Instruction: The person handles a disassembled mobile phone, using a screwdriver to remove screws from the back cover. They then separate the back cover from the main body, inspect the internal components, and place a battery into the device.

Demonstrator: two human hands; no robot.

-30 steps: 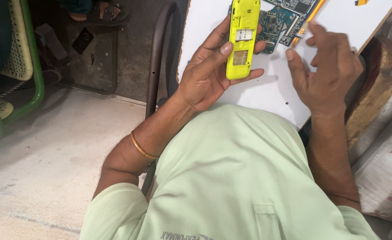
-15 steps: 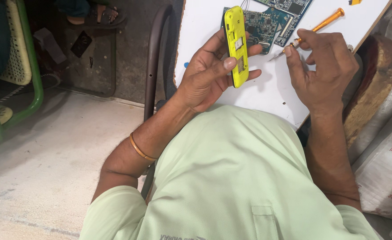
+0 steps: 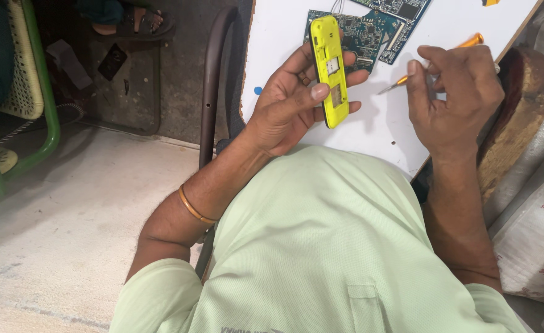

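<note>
The left hand (image 3: 290,102) holds a yellow phone case (image 3: 330,69) above the white board (image 3: 284,37). The case stands on its long edge, a little tilted, and its inner side with two small metal parts faces to the right. The thumb presses on this inner side near the lower end, and the other fingers are curled behind the case, so the hand is closed around it. The right hand (image 3: 454,102) is a short way to the right, not touching the case. Its fingers are pressed together and pinch a thin screwdriver (image 3: 429,63) with an orange handle. The metal tip of the screwdriver points to the left, toward the case, and stays apart from it, above the white surface. Behind the case, on the board, lies a blue-green circuit board (image 3: 370,28), partly hidden by the case and by the fingers. A small blue dot (image 3: 258,90) is seen on the board near its left edge. The person wears a light green shirt (image 3: 321,246) and a thin gold bracelet (image 3: 193,209) on the left forearm. At the left stands a green chair (image 3: 41,92) on the concrete floor (image 3: 68,216).
</note>
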